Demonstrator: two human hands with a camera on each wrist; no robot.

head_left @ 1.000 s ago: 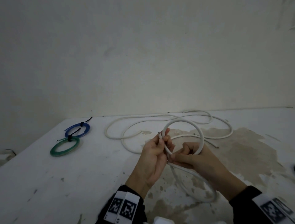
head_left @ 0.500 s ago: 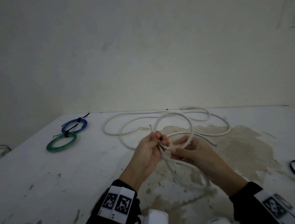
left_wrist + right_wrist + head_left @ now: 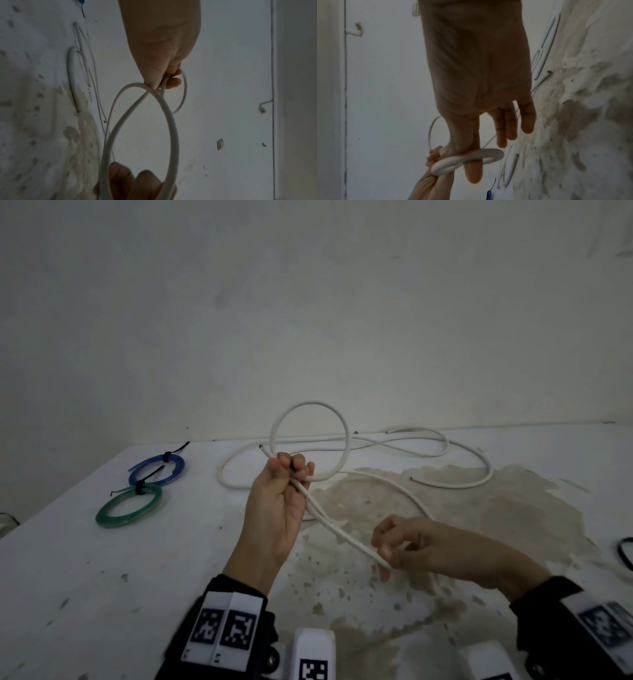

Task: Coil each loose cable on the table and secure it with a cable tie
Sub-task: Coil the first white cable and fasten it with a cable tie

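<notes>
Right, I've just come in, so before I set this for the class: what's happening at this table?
A person is coiling a white cable by hand. The left hand pinches one finished loop upright above the table, while the right hand holds the next stretch of the same cable lower down. Most of it lies loose across the far side of the table, with no tie on it yet. A blue coil and a green coil on the left are already tied.

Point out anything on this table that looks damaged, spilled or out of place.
A wide brown stain with specks spreads over the white table, under the white cable and both hands. A dark loop sits cut off at the right edge. Nothing else stands out.
</notes>
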